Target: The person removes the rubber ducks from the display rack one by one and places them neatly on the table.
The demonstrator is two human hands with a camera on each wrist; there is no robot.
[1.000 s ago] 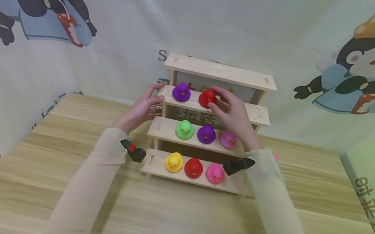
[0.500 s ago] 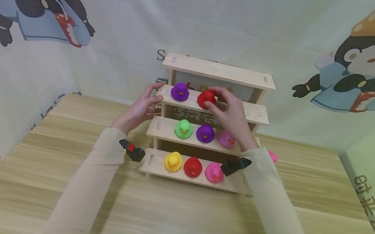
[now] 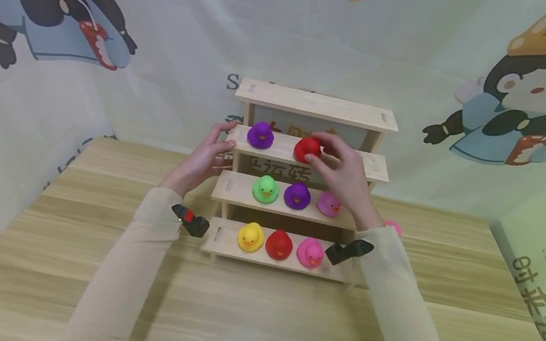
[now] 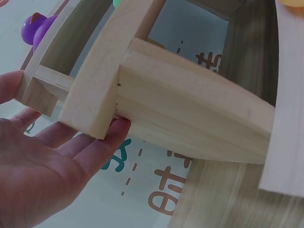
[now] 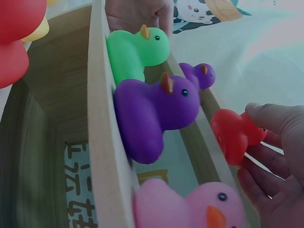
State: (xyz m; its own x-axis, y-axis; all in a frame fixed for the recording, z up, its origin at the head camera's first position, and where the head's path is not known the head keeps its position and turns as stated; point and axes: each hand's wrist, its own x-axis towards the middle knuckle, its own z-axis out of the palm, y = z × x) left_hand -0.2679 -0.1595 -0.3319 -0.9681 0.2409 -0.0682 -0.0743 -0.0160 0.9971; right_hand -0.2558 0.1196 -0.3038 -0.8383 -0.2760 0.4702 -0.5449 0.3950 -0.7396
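A stepped wooden display shelf (image 3: 314,102) stands in the middle of the head view. At the left end of its third board up, my left hand (image 3: 207,155) grips the edge; the left wrist view shows the thumb and fingers of that hand (image 4: 52,161) about the wood. My right hand (image 3: 348,175) pinches a red rubber duck (image 3: 306,149) between thumb and fingers on that same board. In the right wrist view, the red duck (image 5: 232,135) sits at the board's edge. To its left is a purple rubber duck (image 3: 260,135).
Below are a green duck (image 3: 265,189), a purple duck (image 3: 297,196) and a pink duck (image 3: 329,203). The lowest board bears a yellow duck (image 3: 250,237), a red duck (image 3: 279,245) and a pink duck (image 3: 311,253). Another pink thing (image 3: 393,227) shows behind the right sleeve.
My right hand has shifted the red duck a little to the right along the board, away from the purple duck. The left hand has stayed on the shelf's end.
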